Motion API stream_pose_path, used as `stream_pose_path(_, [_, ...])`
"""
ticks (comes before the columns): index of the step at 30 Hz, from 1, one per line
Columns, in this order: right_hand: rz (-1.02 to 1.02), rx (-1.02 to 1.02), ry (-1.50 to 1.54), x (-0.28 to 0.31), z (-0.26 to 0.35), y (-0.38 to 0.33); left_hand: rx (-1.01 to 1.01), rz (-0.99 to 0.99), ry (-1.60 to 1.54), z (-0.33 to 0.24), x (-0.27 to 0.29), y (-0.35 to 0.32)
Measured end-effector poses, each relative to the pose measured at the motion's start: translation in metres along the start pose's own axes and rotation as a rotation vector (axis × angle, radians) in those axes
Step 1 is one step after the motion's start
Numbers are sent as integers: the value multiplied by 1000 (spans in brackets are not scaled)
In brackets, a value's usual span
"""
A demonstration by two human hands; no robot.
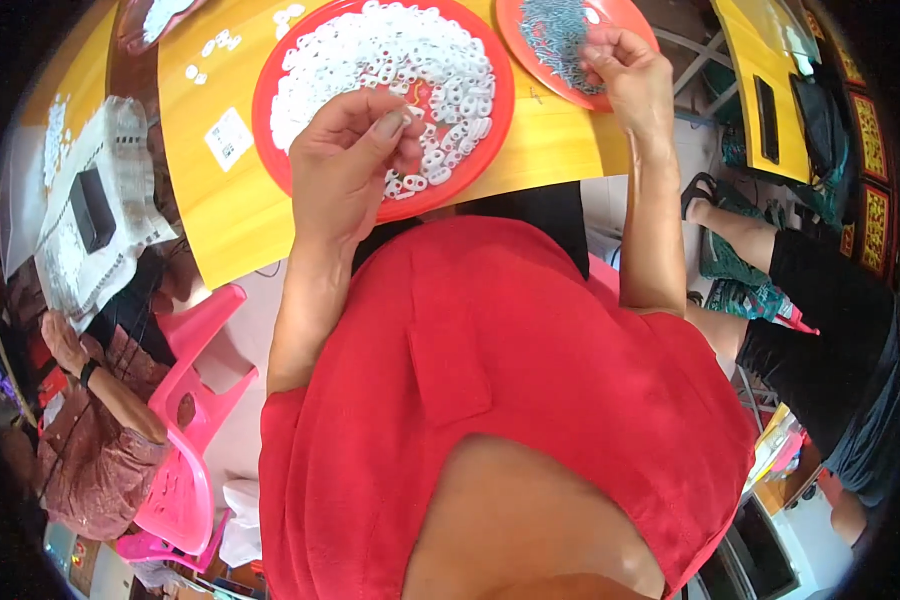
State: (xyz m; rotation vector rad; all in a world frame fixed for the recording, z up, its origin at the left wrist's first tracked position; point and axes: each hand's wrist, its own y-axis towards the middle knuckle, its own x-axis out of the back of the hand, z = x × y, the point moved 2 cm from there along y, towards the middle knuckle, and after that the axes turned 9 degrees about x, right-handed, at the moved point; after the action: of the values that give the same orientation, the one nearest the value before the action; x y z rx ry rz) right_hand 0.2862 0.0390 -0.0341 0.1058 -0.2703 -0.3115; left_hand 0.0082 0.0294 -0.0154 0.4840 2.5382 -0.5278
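Observation:
My left hand (355, 155) is closed in a pinch above the near part of a red round tray (264, 125). A small white plastic piece (408, 116) shows at its thumb tip. The tray holds a heap of white oval plastic pieces (370, 50) with holes, thinner toward the near side, where red tray bottom shows. Over the near right edge of an orange-red plate (510, 25), my right hand (630, 78) has its thumb and fingers pinched together; whatever they hold is too small to make out. Many thin grey metal nails or screws (555, 40) lie in that plate, with one white piece (592, 16) beside them.
A yellow wood-grain table (210, 210) bears both dishes, a white printed card (229, 139) and several loose white pieces (220, 42). On the left, a person sits on a pink plastic chair (185, 480) near a cloth with a black box (92, 210). Another person's legs (740, 240) show at right.

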Motion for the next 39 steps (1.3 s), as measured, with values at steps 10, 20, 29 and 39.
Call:
stream_pose_path(10, [181, -77, 364, -41, 33, -22, -47, -65, -79, 0, 1, 0])
stream_pose_path(20, [401, 29, 591, -89, 70, -50, -187, -17, 79, -4, -7, -6])
stream_pose_path(29, [368, 61, 430, -96, 80, -56, -195, -35, 33, -11, -7, -10])
stream_pose_path(39, [362, 120, 215, -103, 89, -59, -147, -46, 39, -15, -8, -12])
